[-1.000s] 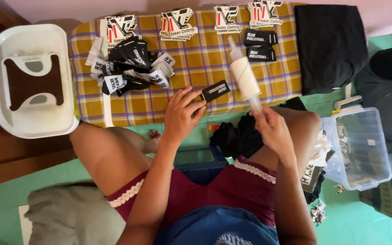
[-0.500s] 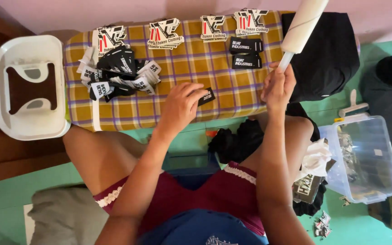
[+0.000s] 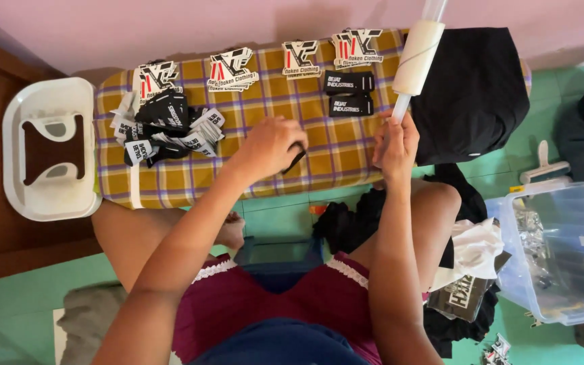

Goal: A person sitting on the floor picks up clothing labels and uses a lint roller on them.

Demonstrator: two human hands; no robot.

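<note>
Your right hand [image 3: 395, 143] grips the thin handle of a white lint roller [image 3: 417, 57], holding it upright over the checked ironing board [image 3: 265, 169], just beside the folded black garment [image 3: 474, 88]. Your left hand [image 3: 270, 145] closes its fingers on a small black label [image 3: 297, 160] at the board's middle. More labels [image 3: 163, 125] lie heaped toward the board's left end.
</note>
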